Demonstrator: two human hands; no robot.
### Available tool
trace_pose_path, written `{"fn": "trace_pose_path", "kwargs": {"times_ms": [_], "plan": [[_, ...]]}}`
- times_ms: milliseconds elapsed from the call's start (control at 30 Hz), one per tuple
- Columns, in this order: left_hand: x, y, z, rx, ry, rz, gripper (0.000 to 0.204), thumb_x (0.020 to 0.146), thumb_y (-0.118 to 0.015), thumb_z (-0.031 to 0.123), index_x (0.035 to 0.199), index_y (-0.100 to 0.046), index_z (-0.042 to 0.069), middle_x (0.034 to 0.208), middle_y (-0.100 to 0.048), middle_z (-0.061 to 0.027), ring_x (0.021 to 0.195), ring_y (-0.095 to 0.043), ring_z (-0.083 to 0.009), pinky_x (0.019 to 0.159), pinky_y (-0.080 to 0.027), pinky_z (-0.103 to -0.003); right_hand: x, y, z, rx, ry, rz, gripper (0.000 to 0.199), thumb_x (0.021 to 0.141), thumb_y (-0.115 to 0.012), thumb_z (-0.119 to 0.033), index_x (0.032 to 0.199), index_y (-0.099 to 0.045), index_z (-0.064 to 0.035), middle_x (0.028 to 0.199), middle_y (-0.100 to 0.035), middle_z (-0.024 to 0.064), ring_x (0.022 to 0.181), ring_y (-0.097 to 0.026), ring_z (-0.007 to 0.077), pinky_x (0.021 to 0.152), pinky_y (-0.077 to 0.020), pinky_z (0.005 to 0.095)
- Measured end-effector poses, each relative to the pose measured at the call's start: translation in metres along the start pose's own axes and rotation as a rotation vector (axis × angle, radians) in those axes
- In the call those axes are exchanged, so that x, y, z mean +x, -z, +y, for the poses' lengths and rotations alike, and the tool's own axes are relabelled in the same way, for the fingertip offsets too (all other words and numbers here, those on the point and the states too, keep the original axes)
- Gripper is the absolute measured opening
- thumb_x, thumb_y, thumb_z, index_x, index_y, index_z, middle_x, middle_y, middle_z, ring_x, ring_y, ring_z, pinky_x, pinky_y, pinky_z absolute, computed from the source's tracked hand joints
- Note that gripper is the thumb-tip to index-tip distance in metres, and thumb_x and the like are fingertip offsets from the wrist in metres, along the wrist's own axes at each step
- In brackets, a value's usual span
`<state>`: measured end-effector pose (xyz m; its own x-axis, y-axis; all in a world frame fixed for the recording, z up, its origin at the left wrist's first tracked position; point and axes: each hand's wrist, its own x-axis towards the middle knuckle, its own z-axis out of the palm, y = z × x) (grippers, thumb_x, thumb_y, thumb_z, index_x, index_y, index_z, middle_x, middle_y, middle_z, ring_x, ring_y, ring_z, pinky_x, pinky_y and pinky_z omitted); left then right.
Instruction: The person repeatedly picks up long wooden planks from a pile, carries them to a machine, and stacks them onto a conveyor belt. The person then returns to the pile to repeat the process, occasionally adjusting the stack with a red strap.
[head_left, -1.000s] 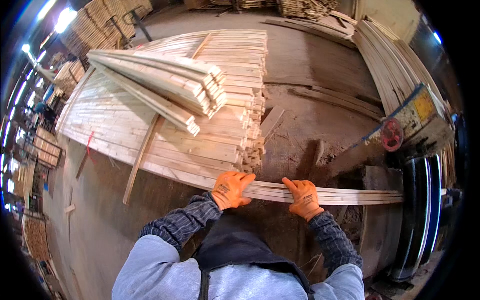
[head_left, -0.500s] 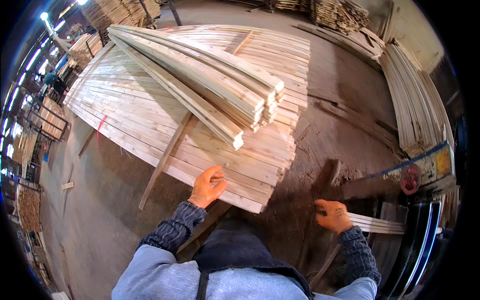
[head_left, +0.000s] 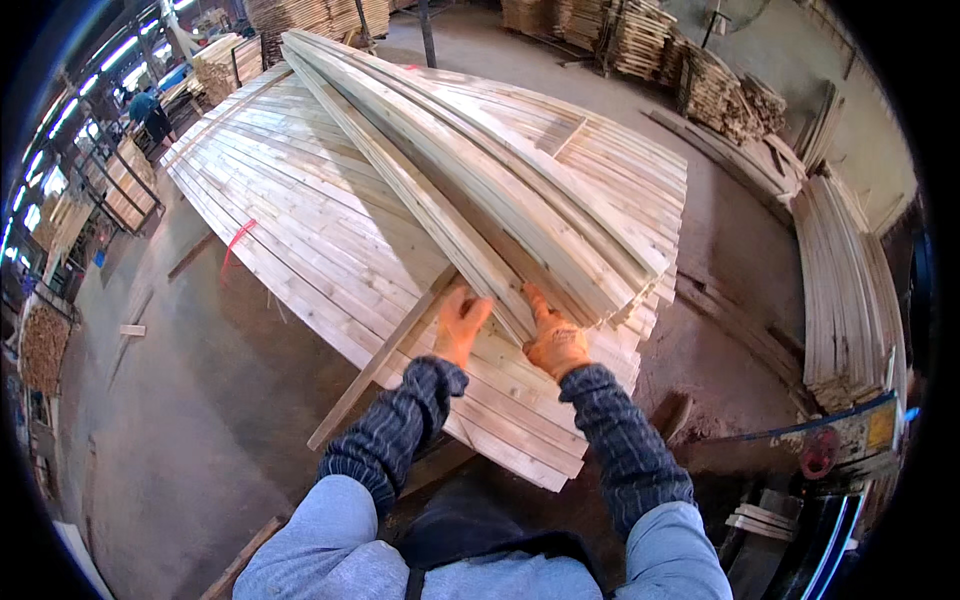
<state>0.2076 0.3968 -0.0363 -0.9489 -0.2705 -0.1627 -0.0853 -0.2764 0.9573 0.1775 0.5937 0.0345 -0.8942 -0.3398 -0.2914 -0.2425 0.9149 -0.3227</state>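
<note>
Both of my hands wear orange gloves and are at the near end of a narrow stack of long, pale wooden boards (head_left: 425,210). My left hand (head_left: 462,325) is beside the stack's left edge, thumb and fingers apart. My right hand (head_left: 556,342) is closed round the stack's near end, its fingers in the gap on the right side. A taller stack of boards (head_left: 540,195) lies just right of it. Both stacks rest diagonally on a wide layer of boards (head_left: 290,200). A loose wooden strip (head_left: 385,350) juts out of this layer toward the lower left.
A red strap (head_left: 237,243) hangs at the layer's left edge. Board stacks (head_left: 850,290) stand along the right wall, near a blue-edged machine (head_left: 850,440). More lumber piles (head_left: 640,40) are at the back. Another person (head_left: 150,115) stands far left.
My right hand has come from the lower right, beside the machine, to the narrow stack's end. My left hand has moved up and right toward the stack. The view has shifted.
</note>
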Motion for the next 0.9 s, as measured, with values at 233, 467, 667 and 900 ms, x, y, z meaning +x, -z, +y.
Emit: {"fn": "trace_pose_path", "kwargs": {"times_ms": [233, 467, 667, 900], "plan": [[0.080, 0.045, 0.021, -0.147, 0.246, 0.367, 0.066, 0.084, -0.079, 0.067, 0.094, -0.065, 0.004, 0.073, -0.048, 0.0026, 0.058, -0.044, -0.0130, 0.050, -0.039, -0.034, -0.068, -0.013, -0.039, -0.010, 0.079, 0.012, 0.115, 0.079, -0.082, -0.027, 0.169, -0.011, -0.0249, 0.124, -0.067, 0.0280, 0.109, -0.070, 0.0449, 0.093, -0.0577, 0.0540], [-0.063, 0.040, 0.006, -0.370, 0.318, -0.136, 0.051, 0.100, -0.071, 0.042, 0.134, -0.066, 0.005, 0.123, -0.071, -0.0053, 0.110, -0.068, -0.0192, 0.098, -0.056, -0.037, -0.057, -0.042, 0.034, 0.796, 0.294, -0.369, 0.097, 0.089, -0.081, -0.040, 0.165, -0.029, -0.0089, 0.144, -0.060, 0.0266, 0.134, -0.060, 0.0375, 0.111, -0.0496, 0.0454], [-0.184, -0.036, -0.045, -0.120, 0.685, -0.704, 0.042, 0.102, -0.071, 0.029, 0.134, -0.063, 0.003, 0.132, -0.067, -0.0086, 0.115, -0.064, -0.0234, 0.098, -0.054, -0.039, 0.055, -0.057, -0.054, 1.068, 0.235, -0.417, 0.101, 0.086, -0.083, -0.049, 0.161, -0.035, -0.0024, 0.148, -0.058, 0.0251, 0.138, -0.056, 0.0343, 0.115, -0.0444, 0.0410], [-0.171, 0.031, -0.098, 0.264, 0.552, -1.228, 0.057, 0.094, -0.080, 0.039, 0.137, -0.066, 0.004, 0.124, -0.071, -0.0106, 0.109, -0.066, -0.0215, 0.097, -0.053, -0.034, -0.078, -0.051, -0.038, 0.489, 0.142, -0.336, 0.113, 0.072, -0.085, -0.054, 0.161, -0.035, -0.0053, 0.142, -0.059, 0.0339, 0.129, -0.062, 0.0429, 0.111, -0.0484, 0.0434]]}}
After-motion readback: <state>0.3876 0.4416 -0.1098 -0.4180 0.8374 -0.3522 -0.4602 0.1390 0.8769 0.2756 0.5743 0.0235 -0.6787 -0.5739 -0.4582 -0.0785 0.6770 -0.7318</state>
